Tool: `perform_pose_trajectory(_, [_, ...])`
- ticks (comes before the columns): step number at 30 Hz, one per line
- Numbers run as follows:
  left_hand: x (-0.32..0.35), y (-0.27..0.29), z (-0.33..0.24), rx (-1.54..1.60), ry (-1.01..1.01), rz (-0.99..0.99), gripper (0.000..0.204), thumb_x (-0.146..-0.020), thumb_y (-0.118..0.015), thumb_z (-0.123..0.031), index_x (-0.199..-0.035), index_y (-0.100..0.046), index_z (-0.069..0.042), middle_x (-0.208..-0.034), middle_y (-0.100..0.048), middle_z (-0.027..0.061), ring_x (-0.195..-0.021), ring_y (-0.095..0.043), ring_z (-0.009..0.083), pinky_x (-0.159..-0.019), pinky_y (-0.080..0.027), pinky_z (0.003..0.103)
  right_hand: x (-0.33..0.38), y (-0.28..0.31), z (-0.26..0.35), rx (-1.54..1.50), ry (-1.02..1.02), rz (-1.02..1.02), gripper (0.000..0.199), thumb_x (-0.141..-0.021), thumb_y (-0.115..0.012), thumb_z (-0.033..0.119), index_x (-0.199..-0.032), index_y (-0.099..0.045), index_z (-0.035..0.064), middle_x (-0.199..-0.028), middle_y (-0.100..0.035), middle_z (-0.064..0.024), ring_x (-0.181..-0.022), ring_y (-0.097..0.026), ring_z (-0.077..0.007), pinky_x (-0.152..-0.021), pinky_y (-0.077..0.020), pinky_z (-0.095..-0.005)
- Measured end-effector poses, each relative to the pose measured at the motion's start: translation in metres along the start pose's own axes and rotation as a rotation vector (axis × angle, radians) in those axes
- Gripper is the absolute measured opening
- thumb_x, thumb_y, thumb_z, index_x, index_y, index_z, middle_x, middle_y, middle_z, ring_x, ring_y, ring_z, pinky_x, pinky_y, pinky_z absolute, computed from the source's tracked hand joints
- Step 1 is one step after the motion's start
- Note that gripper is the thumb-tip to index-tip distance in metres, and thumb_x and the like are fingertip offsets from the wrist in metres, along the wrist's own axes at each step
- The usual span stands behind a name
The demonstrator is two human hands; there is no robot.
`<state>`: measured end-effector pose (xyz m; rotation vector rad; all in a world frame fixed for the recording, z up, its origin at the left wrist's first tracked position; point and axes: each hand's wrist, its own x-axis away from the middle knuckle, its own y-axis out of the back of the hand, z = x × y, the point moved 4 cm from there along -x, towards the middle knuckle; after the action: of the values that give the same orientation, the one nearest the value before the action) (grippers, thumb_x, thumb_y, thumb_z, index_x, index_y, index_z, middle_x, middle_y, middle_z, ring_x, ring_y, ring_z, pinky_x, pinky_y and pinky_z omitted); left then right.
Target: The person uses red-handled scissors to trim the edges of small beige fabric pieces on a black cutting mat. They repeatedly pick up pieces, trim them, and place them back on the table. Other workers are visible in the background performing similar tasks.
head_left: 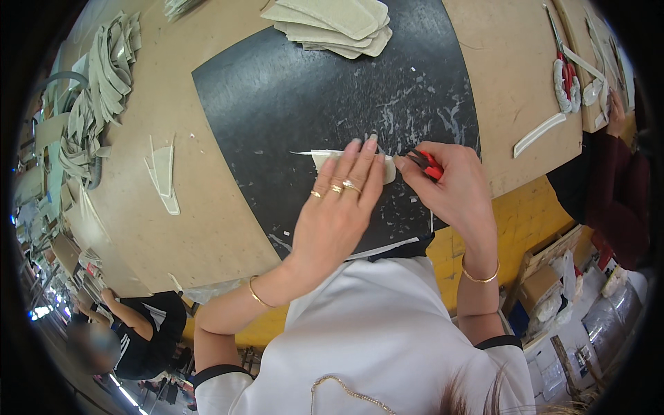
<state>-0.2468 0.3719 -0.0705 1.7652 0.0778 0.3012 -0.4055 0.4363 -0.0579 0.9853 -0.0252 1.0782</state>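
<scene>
My left hand (339, 207) lies flat, fingers stretched out, over a cream fabric piece (389, 170) on the black mat (277, 90). The fingers cover most of that piece, and a thin pointed strip (301, 153) sticks out on its left. My right hand (453, 183) is closed around a small red-handled tool (430, 166) with dark metal parts, beside the piece's right end. Its exact kind is partly hidden by the fingers. Beyond both hands, a stack of cream shaped pieces (332, 24) rests at the mat's far edge.
Two slim cream pieces (163, 176) lie left of the mat on the tan table (214, 238). A heap of grey-beige strips (111, 69) is at far left. Red-handled scissors (567, 79) and a curved white strip (539, 135) lie at right. Other people are at both sides.
</scene>
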Motion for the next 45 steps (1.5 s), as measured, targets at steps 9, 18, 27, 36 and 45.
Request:
perform_pose_trajectory(9, [0.010,0.006,0.005,0.199,0.316,-0.041,0.062,-0.086,-0.060,-0.001,-0.146,-0.044,-0.008,-0.155,-0.034,0.0203,-0.140,-0.041,0.0349,-0.114,-0.037,0.042,-0.024,0.000,0.022,0.060,0.304,-0.014,0.024,-0.084,-0.075,0.021,-0.075,-0.066,0.0003,-0.056,-0.054,-0.0101,-0.048,-0.048,-0.0211,-0.051,-0.0379,-0.0342])
perform_pose_trajectory(18, [0.013,0.007,0.013,-0.040,0.191,-0.074,0.061,-0.085,-0.064,-0.009,-0.144,-0.049,-0.013,-0.153,-0.038,0.0181,-0.127,-0.051,0.0321,-0.103,-0.047,0.037,-0.013,0.002,0.016,0.030,0.339,-0.021,0.012,-0.078,-0.078,0.011,-0.087,-0.073,0.0047,-0.069,-0.062,-0.0057,-0.053,-0.054,-0.0183,-0.051,-0.0412,-0.0287])
perform_pose_trajectory(27, [0.023,0.012,0.010,0.134,0.196,-0.052,0.065,-0.078,-0.065,-0.005,-0.142,-0.051,-0.009,-0.129,-0.048,0.0124,-0.086,-0.054,0.0235,-0.072,-0.056,0.031,0.004,-0.012,0.022,0.220,0.566,-0.257,0.018,-0.073,-0.080,0.014,-0.090,-0.074,0.0119,-0.065,-0.054,0.0006,-0.052,-0.048,-0.0140,-0.052,-0.0347,-0.0283])
perform_pose_trajectory(36, [0.020,0.010,0.013,0.064,0.182,-0.129,0.071,-0.071,-0.066,0.003,-0.139,-0.054,-0.013,-0.117,-0.049,0.0053,-0.078,-0.052,0.0191,-0.064,-0.051,0.030,0.031,-0.027,0.006,0.485,0.875,-0.370,0.032,-0.074,-0.073,0.011,-0.106,-0.075,0.0134,-0.060,-0.035,0.0037,-0.051,-0.039,-0.0101,-0.051,-0.0280,-0.0276])
perform_pose_trajectory(45, [0.020,0.008,0.008,-0.044,0.196,-0.142,0.065,-0.073,-0.066,-0.002,-0.136,-0.057,-0.015,-0.115,-0.050,0.0021,-0.079,-0.052,0.0165,-0.066,-0.048,0.029,0.031,-0.026,0.006,0.609,0.979,-0.425,0.020,-0.087,-0.069,0.009,-0.105,-0.075,0.0114,-0.059,-0.033,0.0042,-0.051,-0.037,-0.0092,-0.050,-0.0273,-0.0268])
